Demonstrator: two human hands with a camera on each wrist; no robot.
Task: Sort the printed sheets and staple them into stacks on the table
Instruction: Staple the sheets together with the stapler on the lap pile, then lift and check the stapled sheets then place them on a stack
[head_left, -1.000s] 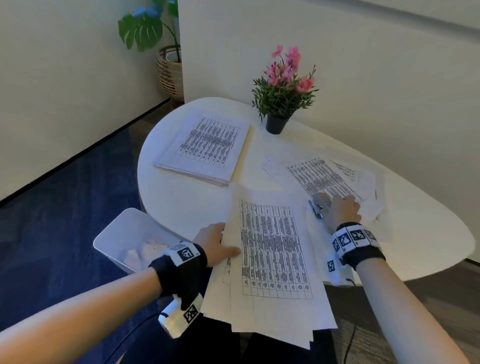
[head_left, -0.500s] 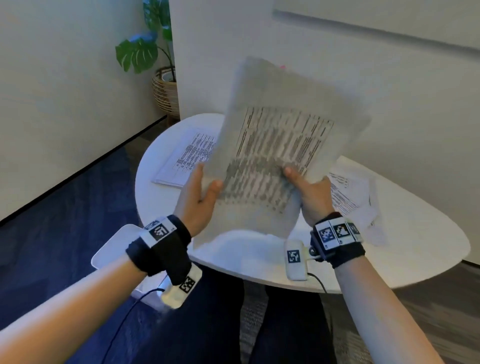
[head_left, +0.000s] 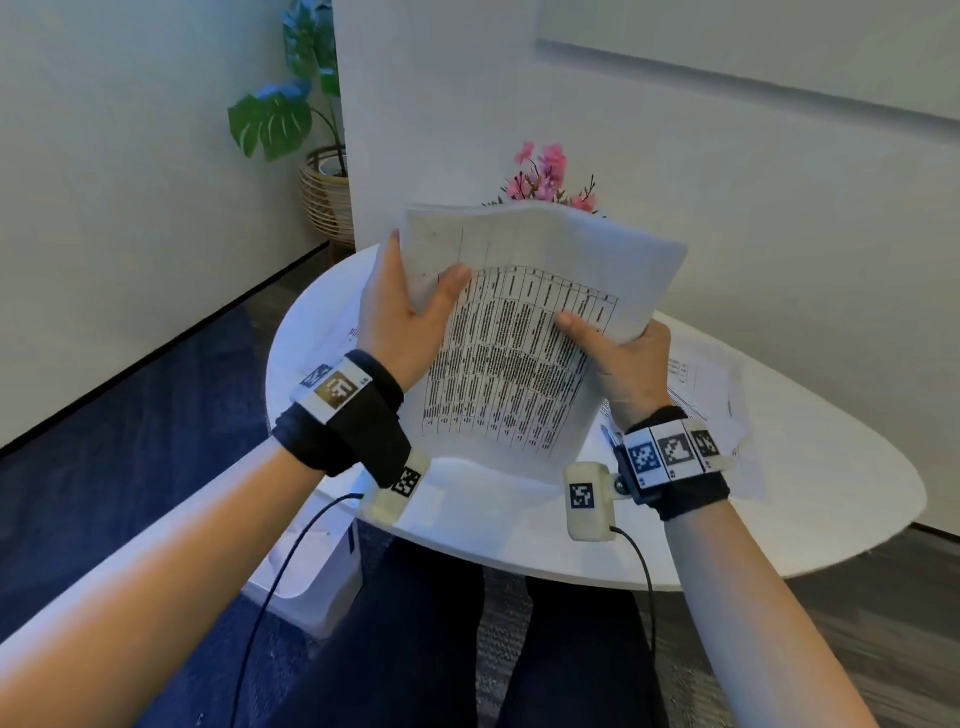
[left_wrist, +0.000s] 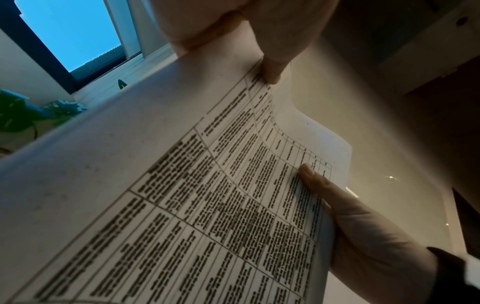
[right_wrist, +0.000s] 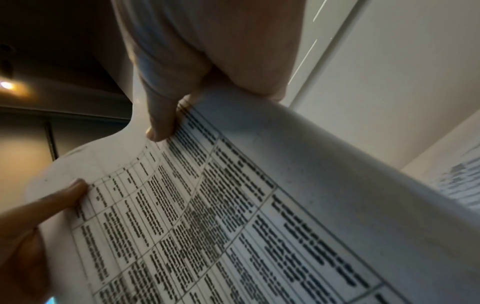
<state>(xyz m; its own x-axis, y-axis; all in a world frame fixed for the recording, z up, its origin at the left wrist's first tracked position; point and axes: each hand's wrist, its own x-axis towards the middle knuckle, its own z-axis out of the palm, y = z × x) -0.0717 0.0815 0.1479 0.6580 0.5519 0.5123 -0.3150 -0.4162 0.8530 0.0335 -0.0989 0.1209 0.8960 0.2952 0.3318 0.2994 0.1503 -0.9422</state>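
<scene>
Spreading beneath your arms, one white oval table (head_left: 810, 499) carries loose printed sheets (head_left: 701, 384) at its 3 o'clock side. Above its middle you hold one sheaf of printed sheets (head_left: 519, 364) upright and clear of the top, long axis running from 6 toward 12 o'clock, top edge curling away from you. Your left hand (head_left: 400, 322) pinches its 9 o'clock edge; your right hand (head_left: 623, 358) pinches the 3 o'clock edge. How many sheets it contains can't be counted. One pink potted flower (head_left: 545, 171) peeks over at 12.
</scene>
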